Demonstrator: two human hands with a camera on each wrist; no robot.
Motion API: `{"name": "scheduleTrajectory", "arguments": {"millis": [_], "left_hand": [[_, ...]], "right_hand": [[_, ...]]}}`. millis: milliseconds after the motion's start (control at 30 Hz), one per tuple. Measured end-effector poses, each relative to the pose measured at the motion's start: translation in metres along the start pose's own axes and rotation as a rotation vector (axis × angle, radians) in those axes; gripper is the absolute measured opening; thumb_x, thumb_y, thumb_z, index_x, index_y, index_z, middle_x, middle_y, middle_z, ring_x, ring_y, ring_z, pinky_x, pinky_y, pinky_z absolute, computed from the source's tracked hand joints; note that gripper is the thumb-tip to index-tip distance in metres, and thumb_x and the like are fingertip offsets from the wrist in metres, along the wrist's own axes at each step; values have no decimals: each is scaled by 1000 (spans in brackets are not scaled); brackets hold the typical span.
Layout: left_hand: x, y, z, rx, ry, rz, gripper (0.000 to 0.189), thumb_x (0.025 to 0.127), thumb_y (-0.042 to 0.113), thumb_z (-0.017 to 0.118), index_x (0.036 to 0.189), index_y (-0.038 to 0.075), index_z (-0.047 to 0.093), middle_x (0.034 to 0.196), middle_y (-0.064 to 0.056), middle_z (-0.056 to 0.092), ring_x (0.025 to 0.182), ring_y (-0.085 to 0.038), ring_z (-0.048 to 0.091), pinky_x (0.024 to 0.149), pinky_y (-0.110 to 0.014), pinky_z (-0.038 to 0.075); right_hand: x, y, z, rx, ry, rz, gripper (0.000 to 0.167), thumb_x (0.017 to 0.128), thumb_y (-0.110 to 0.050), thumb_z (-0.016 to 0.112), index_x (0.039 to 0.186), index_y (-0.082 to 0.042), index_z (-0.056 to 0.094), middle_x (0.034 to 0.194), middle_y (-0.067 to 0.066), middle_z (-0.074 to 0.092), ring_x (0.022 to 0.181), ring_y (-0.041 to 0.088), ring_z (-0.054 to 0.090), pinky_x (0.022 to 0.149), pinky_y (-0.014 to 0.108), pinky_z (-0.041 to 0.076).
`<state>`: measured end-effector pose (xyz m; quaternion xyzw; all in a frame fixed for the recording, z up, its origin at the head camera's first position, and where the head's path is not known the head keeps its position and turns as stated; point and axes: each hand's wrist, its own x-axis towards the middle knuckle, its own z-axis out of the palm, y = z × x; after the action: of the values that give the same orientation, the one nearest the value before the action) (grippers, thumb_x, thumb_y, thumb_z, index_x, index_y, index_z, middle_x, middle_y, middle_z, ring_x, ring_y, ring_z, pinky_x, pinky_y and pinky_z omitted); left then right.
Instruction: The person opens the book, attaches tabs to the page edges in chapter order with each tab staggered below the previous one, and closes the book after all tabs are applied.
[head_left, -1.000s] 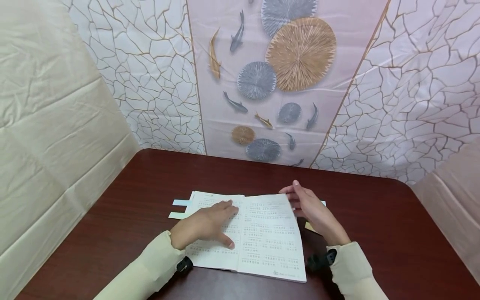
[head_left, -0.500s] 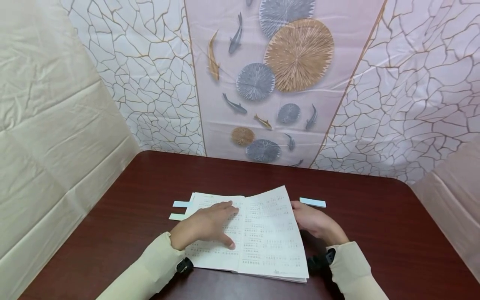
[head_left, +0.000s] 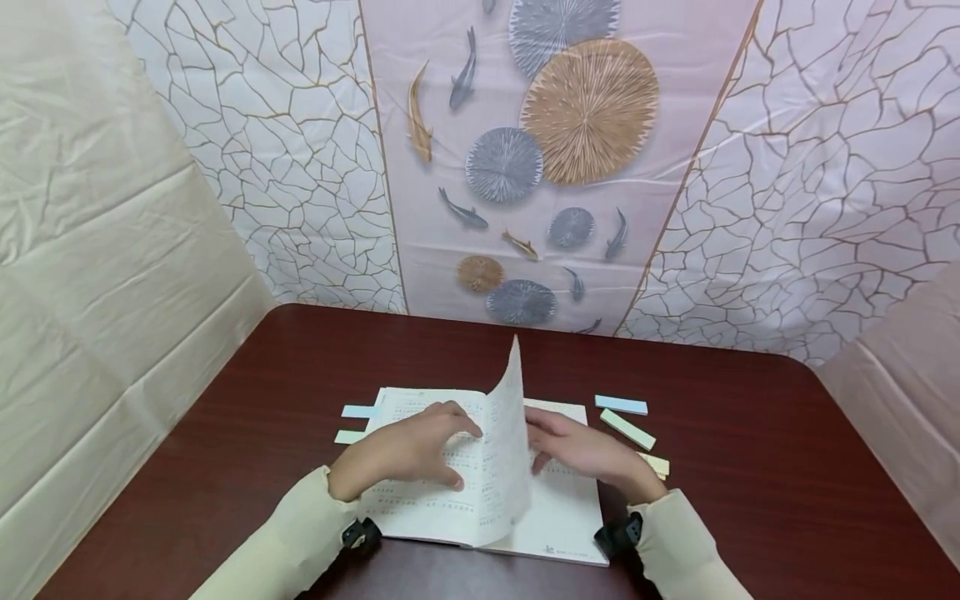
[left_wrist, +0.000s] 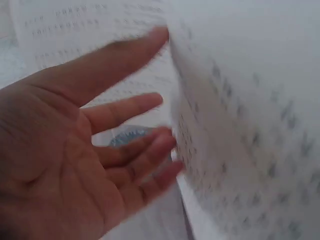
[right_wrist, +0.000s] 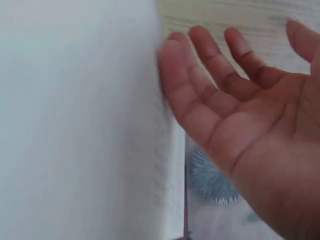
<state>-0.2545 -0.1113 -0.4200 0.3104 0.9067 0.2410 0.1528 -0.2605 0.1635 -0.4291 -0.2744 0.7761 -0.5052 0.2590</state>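
An open book (head_left: 558, 521) with printed text lies on the dark table. One of its pages (head_left: 508, 475) stands nearly upright at the middle, curving at the top. My right hand (head_left: 573, 446) is on the right side of that page, its loosely bent fingers touching the sheet; in the right wrist view the fingertips (right_wrist: 172, 55) meet its surface. Over the left-hand page my left hand (head_left: 412, 446) lies with fingers and thumb spread, close to the raised sheet. The left wrist view shows the fingers (left_wrist: 125, 110) apart, gripping nothing.
Blue (head_left: 358, 411) and green (head_left: 349, 436) paper tabs stick out from the book's left edge. To its right lie a blue strip (head_left: 621, 405), a green strip (head_left: 628, 430) and a yellow strip (head_left: 656, 465). A patterned cloth (head_left: 510, 250) hangs behind the table (head_left: 360, 333).
The right hand has moved left from the book's right edge, lifting the page from nearly flat to upright. The strips on the right are now uncovered. The left hand has stayed nearly still.
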Motion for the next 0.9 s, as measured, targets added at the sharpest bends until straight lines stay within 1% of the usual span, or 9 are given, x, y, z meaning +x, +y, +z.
{"name": "scheduleTrajectory", "arguments": {"millis": [133, 233, 267, 367, 467, 533, 600, 767, 900], "left_hand": [[4, -9, -3, -233, -18, 137, 35, 106, 26, 66, 136, 7, 67, 124, -2, 71, 113, -15, 66, 96, -34, 54], [4, -17, -5, -443, -55, 156, 46, 117, 32, 37, 138, 2, 65, 124, -7, 73, 112, -14, 67, 93, -34, 56], [4, -19, -6, -504, -63, 131, 54, 118, 36, 28, 138, 1, 64, 124, -9, 74, 112, -14, 67, 93, -34, 56], [3, -22, -13, -697, -51, -1, 82, 113, 54, 10, 147, -6, 54, 130, -23, 71, 116, -28, 71, 96, -42, 58], [-3, -24, -24, -810, -2, -119, 98, 106, 71, 6, 152, -4, 47, 133, -26, 68, 116, -33, 72, 96, -45, 58], [-10, -28, -34, -796, 9, -147, 95, 106, 73, 13, 149, -1, 52, 127, -22, 72, 109, -31, 74, 91, -44, 60], [-15, -33, -43, -700, 13, -155, 79, 110, 66, 29, 136, 1, 64, 111, -14, 77, 94, -22, 76, 80, -38, 61], [-26, -44, -63, -444, -1, -192, 33, 106, 34, 65, 102, 5, 79, 81, -3, 77, 64, -11, 67, 57, -28, 54], [-33, -48, -71, -395, -10, -238, 23, 99, 22, 74, 85, 5, 80, 70, -2, 72, 52, -9, 54, 50, -23, 46]], "right_hand": [[8, -4, 14, -151, 34, -51, 36, 114, -24, 51, 143, -5, 56, 129, 10, 67, 110, 21, 65, 82, 38, 58], [11, -10, 24, -269, 70, -81, 21, 112, -27, 55, 126, -13, 61, 123, 2, 67, 111, 20, 65, 87, 36, 56], [11, -12, 27, -300, 76, -92, 21, 112, -28, 55, 126, -14, 61, 124, 1, 66, 113, 20, 65, 89, 35, 55], [11, -17, 35, -360, 80, -125, 25, 111, -28, 56, 133, -14, 59, 131, 3, 62, 116, 22, 63, 93, 37, 54], [10, -18, 40, -418, 64, -149, 34, 110, -30, 58, 141, -13, 57, 137, 5, 59, 121, 24, 61, 99, 41, 53], [9, -19, 42, -462, 47, -157, 39, 109, -31, 60, 144, -13, 57, 142, 5, 58, 128, 24, 58, 106, 45, 50], [9, -19, 43, -503, 26, -146, 43, 108, -33, 63, 145, -12, 57, 146, 3, 58, 134, 23, 55, 112, 47, 45], [10, -20, 44, -585, -28, -106, 51, 104, -36, 68, 148, -11, 59, 156, 2, 55, 143, 25, 48, 122, 51, 33], [9, -19, 44, -624, -56, -100, 56, 103, -37, 70, 151, -11, 58, 162, 1, 49, 144, 26, 46, 123, 50, 32]]}}
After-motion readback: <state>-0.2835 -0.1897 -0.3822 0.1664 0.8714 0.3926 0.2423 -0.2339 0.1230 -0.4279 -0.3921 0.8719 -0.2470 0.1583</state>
